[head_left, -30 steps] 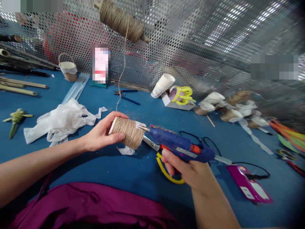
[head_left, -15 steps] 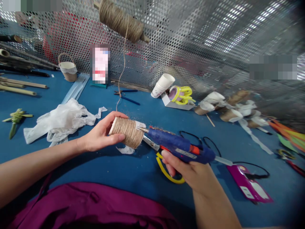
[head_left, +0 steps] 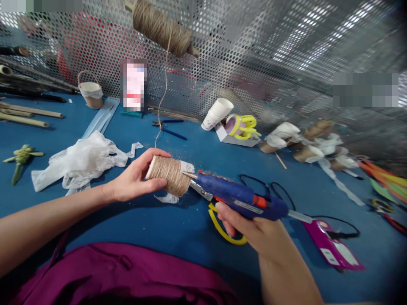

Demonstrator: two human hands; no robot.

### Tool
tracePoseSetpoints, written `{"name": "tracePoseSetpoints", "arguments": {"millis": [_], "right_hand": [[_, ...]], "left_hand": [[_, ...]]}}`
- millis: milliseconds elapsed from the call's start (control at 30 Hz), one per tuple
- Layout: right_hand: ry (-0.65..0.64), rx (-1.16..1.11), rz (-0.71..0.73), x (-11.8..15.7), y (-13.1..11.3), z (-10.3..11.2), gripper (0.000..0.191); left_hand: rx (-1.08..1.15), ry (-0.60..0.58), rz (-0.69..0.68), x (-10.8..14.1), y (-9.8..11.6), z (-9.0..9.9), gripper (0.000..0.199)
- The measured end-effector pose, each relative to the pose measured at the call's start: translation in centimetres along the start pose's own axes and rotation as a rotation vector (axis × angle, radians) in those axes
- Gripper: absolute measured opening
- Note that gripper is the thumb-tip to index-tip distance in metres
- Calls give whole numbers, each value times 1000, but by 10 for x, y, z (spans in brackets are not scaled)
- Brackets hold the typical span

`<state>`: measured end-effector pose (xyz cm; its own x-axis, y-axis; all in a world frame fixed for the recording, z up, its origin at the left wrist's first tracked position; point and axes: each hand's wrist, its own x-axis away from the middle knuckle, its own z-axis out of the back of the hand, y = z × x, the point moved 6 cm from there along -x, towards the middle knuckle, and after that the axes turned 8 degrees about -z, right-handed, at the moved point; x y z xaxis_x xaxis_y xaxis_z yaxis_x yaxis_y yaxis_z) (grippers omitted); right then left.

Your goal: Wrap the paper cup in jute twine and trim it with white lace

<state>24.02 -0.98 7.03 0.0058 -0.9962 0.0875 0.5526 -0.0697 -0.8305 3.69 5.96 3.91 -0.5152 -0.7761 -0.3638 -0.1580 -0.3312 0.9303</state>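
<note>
My left hand (head_left: 136, 178) is closed round a paper cup wrapped in twine (head_left: 167, 173), which lies tilted on its side above the table. White paper of the cup shows at its right end, with a bit of white lace hanging below. My right hand (head_left: 237, 220) grips a blue glue gun (head_left: 232, 190) with a clear glue stick in its back end. The metal nozzle meets the twine's edge at the cup's bare strip; whether it touches is hard to tell. Yellow-handled scissors (head_left: 222, 228) lie under the glue gun, partly hidden.
Crumpled white lace (head_left: 85, 161) lies left. A twine spool (head_left: 162, 29) hangs on the perforated metal screen, its strand running down to the cup. Pliers (head_left: 171, 129), stacked paper cups (head_left: 218, 113), yellow tape rolls, a small twine basket (head_left: 91, 94) and a purple power strip (head_left: 333, 245) stand about.
The glue gun's nozzle has shifted slightly down and left along the twine's edge. My left hand and the cup have hardly moved.
</note>
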Motion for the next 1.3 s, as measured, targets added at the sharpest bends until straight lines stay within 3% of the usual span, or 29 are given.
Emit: {"name": "tracePoseSetpoints", "arguments": {"millis": [467, 867, 1300], "right_hand": [[0, 93, 60, 1, -2, 4, 34], [-4, -110, 38, -3, -2, 3, 24], [-66, -89, 53, -4, -2, -1, 29]], "left_hand": [[-73, 52, -23, -2, 5, 2, 44], [-72, 24, -11, 0, 2, 2, 45], [-8, 14, 4, -1, 2, 0, 44]]}}
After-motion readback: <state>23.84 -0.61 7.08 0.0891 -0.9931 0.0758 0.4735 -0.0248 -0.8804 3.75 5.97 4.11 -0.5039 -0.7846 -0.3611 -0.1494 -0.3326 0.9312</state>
